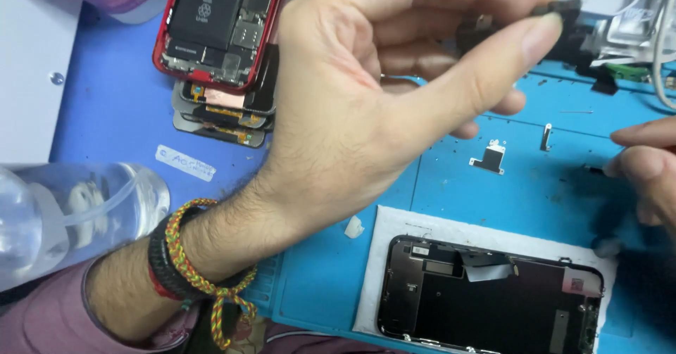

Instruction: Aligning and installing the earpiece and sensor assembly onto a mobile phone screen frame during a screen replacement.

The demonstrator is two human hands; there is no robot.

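My left hand is raised over the blue mat, thumb and forefinger pinched on a small dark part near the top of the view. My right hand enters at the right edge, its fingertips low against the mat beside a tiny dark piece; whether it grips that piece is unclear. Below, a black opened phone screen panel lies face down on a white sheet. A small metal bracket and a thin metal piece lie loose on the mat.
A stack of opened phones, the top one red, sits at the upper left. A clear plastic bottle stands at the left edge. A small white scrap lies by the white sheet. Tools and cables crowd the upper right corner.
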